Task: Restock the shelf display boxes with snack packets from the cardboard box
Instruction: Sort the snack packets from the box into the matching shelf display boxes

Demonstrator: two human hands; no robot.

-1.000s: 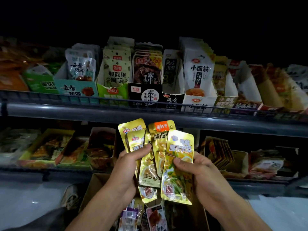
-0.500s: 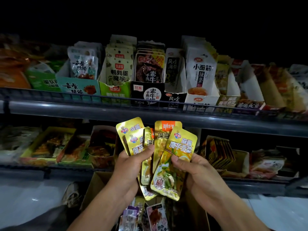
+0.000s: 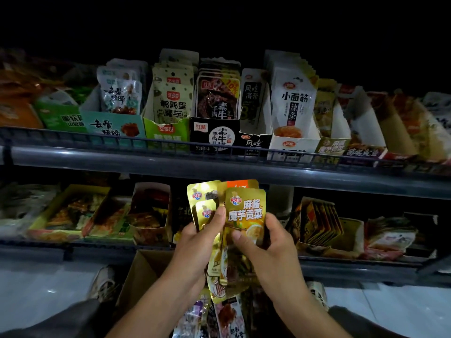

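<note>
Both hands hold a bunch of gold snack packets (image 3: 245,211) upright in front of the lower shelf. My left hand (image 3: 200,240) grips the left packets, thumb across their fronts. My right hand (image 3: 271,247) pinches the front packet, thumb on its face. Behind the front packet an orange-topped one (image 3: 240,184) peeks out. Below my wrists the cardboard box (image 3: 139,276) stands open on the floor with mixed packets (image 3: 219,318) inside. On the upper shelf, a matching gold display box (image 3: 329,148) sits right of the white box (image 3: 292,142).
The upper shelf rail (image 3: 219,167) runs across, with a row of display boxes behind a wire guard. The lower shelf (image 3: 73,247) holds trays and boxes of packets, among them a tan box (image 3: 324,225) on the right. My shoes (image 3: 103,284) stand on the pale floor beside the carton.
The fanned packets have been drawn together into a tighter stack. My right hand has slid its front packet up and left over the others, covering most of the orange-topped one.
</note>
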